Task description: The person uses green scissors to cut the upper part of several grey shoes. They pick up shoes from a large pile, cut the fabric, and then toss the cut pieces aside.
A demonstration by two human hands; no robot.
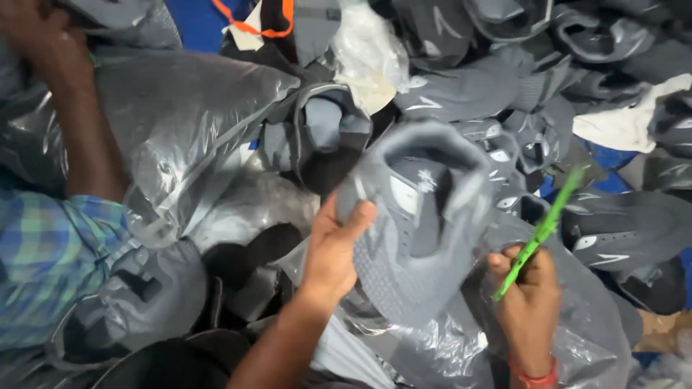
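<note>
My left hand (333, 248) grips a grey knitted shoe upper (414, 238) by its left side, thumb over the collar edge, holding it up with the opening facing me. My right hand (530, 288) is closed around a thin bright green tool (542, 230) that points up and to the right, just right of the shoe upper. Both hands hover over crinkled clear plastic sheeting (577, 338).
A heap of several more grey shoe uppers (468, 94) fills the back and right. Clear plastic bags (187, 122) of uppers lie at left. Another person's arm (79, 122) in a checked blue-green sleeve (43, 252) reaches up at far left. White cloth (627, 122) lies at right.
</note>
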